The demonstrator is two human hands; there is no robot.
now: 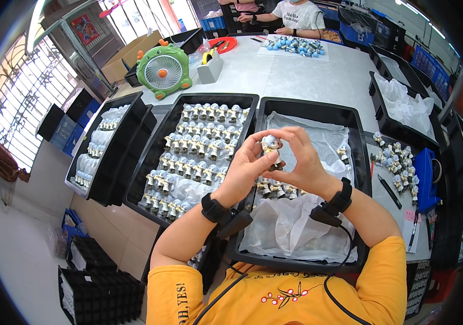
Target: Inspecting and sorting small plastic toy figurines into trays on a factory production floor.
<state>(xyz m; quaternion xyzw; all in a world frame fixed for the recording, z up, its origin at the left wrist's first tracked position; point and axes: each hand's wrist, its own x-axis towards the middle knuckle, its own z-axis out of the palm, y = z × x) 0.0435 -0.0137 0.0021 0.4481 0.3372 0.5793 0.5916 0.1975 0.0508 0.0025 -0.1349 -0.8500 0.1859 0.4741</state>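
Observation:
Between my hands, above a black tray (318, 104), is a small figurine (270, 145) with pale hair and a dark base. My left hand (246, 169) is closed around its side, thumb across its front. The fingers of my right hand (308, 165) curve over its top, and the thumb is by its base, so both hands grip it. Below them, several similar figurines (277, 189) lie in a row in the tray, partly hidden by my hands. Crumpled white paper (285, 225) covers the tray's near part. One more figurine (343, 154) rests on the lining at the tray's right side.
Left of it, a second black tray (218, 99) holds rows of figurines; further left stand stacked trays (128, 143). On the right lie a figurine pile (397, 162), a black pen-like tool (389, 191) and a blue holder (425, 179). A green fan (164, 70) and tape dispenser (210, 69) stand behind.

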